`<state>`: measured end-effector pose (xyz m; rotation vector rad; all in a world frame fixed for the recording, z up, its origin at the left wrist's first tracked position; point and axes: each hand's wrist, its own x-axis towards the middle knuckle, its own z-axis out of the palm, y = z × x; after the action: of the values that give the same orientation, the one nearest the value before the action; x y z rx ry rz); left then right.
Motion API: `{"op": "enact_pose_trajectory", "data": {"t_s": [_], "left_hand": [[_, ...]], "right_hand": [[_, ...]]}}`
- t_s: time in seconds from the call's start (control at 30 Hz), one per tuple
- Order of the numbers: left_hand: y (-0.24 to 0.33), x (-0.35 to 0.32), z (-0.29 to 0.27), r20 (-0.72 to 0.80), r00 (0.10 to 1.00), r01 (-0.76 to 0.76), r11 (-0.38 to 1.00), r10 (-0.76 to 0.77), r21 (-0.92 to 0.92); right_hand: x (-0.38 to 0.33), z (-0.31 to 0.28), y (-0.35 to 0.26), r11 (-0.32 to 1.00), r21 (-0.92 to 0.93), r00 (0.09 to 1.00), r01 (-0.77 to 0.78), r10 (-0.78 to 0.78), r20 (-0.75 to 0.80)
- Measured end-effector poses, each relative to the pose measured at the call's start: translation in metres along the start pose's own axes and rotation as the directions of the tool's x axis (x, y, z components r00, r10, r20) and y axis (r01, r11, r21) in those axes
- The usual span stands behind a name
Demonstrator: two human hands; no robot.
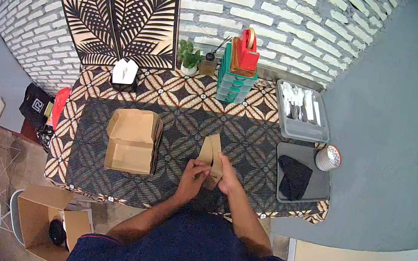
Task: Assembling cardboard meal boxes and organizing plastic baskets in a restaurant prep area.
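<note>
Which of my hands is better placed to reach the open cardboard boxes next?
Probably your left hand: the box stack stands to its left, and your right hand is farther away, across the folded cardboard. Both hands hold that piece, so the left would have to let go first.

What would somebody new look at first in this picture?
Probably the big black palm-leaf panels before the white brick wall, back left. Next, the bright red tape dispenser above the green drawers at the back. Then, in the middle, the left hand and right hand gripping brown cardboard.
</note>
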<state>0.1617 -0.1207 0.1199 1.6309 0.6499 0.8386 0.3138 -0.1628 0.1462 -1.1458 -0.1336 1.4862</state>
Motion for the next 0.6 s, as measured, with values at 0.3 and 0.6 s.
{"op": "enact_pose_trajectory", "data": {"t_s": [0.3,0.6], "left_hand": [[-0.005,-0.002,-0.002,0.009,1.0,-0.013,0.998,0.014,-0.066],[-0.005,0.001,-0.005,-0.047,0.998,-0.035,0.998,0.033,-0.058]], "right_hand": [[0.002,0.003,0.0,0.999,0.016,0.998,0.042,-0.041,-0.049],[0.0,0.011,0.002,1.0,-0.005,1.0,0.01,-0.01,-0.019]]}}
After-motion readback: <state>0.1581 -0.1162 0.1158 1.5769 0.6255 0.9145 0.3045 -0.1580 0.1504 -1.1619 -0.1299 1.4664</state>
